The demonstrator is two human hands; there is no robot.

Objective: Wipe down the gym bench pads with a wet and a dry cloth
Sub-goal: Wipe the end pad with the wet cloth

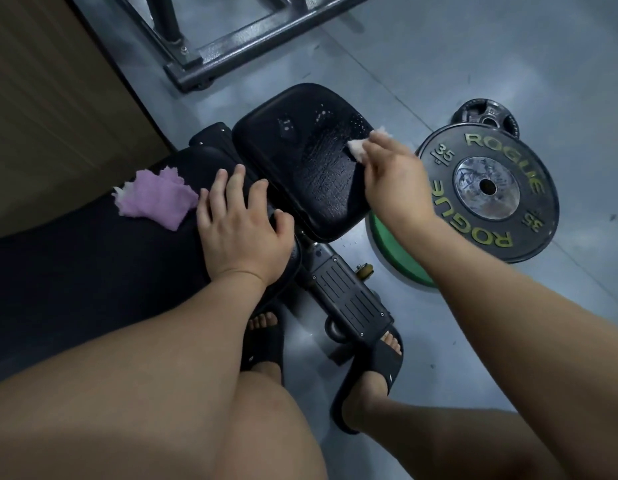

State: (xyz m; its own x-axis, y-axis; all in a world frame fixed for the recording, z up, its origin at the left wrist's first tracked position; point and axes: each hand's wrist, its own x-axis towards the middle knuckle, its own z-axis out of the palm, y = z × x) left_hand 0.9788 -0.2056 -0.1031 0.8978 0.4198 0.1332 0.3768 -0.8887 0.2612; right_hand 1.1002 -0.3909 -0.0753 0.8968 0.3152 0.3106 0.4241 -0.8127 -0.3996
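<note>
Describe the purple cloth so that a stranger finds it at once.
Start at the long black bench pad on the left. The purple cloth lies crumpled on it, beside the left hand. Unlike the white cloth in the right hand, nobody holds it.

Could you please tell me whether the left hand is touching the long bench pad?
Touching. The head view shows the left hand lying palm-down with spread fingers flat on the long bench pad.
</note>
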